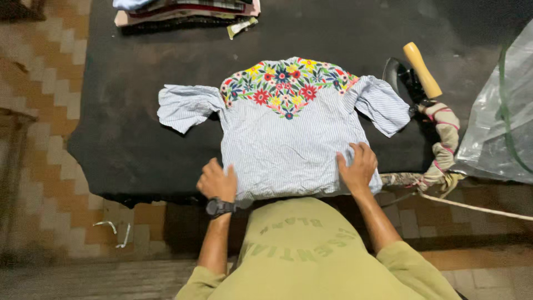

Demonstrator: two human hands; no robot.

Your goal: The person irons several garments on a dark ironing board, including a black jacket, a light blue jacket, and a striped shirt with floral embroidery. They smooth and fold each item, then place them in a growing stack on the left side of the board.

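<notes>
From the head view, a striped blouse [288, 139] with a band of embroidered flowers across its yoke lay flat on the dark counter [122, 111], its hem at the near edge, just in front of the person's body. The left hand [217, 181] sat on the blouse's near left corner, fingers curled in and pinching the cloth at the hem; a dark watch [220, 207] showed on that wrist. The right hand [358, 166] lay open on the blouse's near right corner, fingers spread and pressing down.

Right of the blouse, close to its right sleeve, an iron [411, 75] with a pale wooden handle stood on the counter. Its cloth-wrapped cord [444, 144] ran down from it past the blouse's right hem corner and off the counter edge. Farther right lay a clear plastic bag [499, 122]. Beyond the blouse, at the far edge, sat a stack of folded clothes [183, 11].

The likeliest trouble seemed to be the right sleeve: it was near enough to the iron that a tug on the blouse could drag cloth against the sole, and if that was hot it might scorch. The cord passed near the right hand, so a snag could tip the iron. The hem lay right at the counter's edge; an uneven pull from the left hand could let it slide off or set fresh creases in the already rumpled left sleeve.
</notes>
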